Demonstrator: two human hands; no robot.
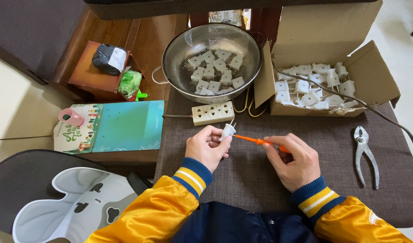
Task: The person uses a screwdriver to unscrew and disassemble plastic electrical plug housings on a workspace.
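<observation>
- Left hand (206, 147), centre of the frame: fingers pinch a small white plug (227, 131), prongs pointing up and away
- Right hand (294, 161), just right of centre: fingers close around the orange screwdriver (260, 141); its tip meets the plug's side
- Above the hands: a cream power strip (213, 113), a steel colander (211, 60) with finished-looking plugs, and a cardboard box (332, 63) holding more
- Pliers (365, 155) lie at the right of the bench (242, 175), untouched
- Risk, judged: the plug is held only at the fingertips, so a hard push could slip the tip off and into the left fingers
- Risk, judged: a loosened screw may drop onto the dark cloth and be lost
</observation>
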